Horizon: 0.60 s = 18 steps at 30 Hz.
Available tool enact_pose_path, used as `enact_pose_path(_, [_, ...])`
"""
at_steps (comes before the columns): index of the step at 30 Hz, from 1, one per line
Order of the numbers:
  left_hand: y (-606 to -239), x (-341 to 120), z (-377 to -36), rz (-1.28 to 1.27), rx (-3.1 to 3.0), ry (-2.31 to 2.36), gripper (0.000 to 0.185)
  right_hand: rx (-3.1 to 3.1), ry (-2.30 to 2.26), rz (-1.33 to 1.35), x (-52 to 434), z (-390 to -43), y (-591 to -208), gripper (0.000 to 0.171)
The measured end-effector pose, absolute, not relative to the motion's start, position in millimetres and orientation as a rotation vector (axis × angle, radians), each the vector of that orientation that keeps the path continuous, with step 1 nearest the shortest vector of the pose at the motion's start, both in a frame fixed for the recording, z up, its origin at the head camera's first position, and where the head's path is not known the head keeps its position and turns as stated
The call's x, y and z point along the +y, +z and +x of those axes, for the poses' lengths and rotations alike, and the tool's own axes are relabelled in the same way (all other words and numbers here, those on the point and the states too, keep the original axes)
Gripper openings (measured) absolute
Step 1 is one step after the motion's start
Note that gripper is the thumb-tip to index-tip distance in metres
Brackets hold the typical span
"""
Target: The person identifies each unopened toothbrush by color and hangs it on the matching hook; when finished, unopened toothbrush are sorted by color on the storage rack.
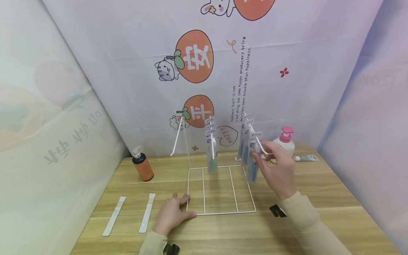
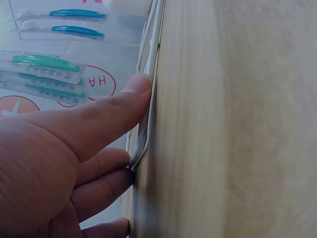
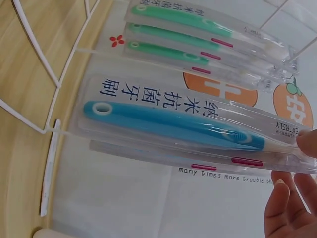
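A white wire rack (image 1: 220, 189) stands on the wooden table (image 1: 334, 198). Its middle hook carries green toothbrush packs (image 1: 211, 156), and its right hook carries blue toothbrush packs (image 1: 250, 159). My right hand (image 1: 271, 159) is up at the right hook's tip and pinches the top end of the front blue toothbrush pack (image 3: 173, 124); the green toothbrush packs (image 3: 198, 34) hang behind it. My left hand (image 1: 173, 212) lies flat on the table at the rack's front left corner. Its thumb (image 2: 133, 87) and fingers press against the base wire (image 2: 148, 124).
The rack's left hook (image 1: 176, 138) is bare. An orange pump bottle (image 1: 142, 165) stands at the back left, and a white bottle with a pink pump (image 1: 285, 141) and a small tube (image 1: 306, 158) at the back right. Two flat white packs (image 1: 114, 216) (image 1: 147, 212) lie at the front left.
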<state>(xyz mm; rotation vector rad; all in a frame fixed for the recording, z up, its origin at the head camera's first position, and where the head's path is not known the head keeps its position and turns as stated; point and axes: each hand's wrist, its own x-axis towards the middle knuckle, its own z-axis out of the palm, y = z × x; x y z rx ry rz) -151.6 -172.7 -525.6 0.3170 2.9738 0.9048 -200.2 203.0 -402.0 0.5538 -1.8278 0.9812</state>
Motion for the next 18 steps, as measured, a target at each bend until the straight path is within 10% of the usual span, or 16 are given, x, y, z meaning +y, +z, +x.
enact_pose_path(18, [-525, -173, -152, 0.317, 2.99, 0.892, 0.078, -1.793, 0.972, 0.477, 192, -238, -407, 0.039])
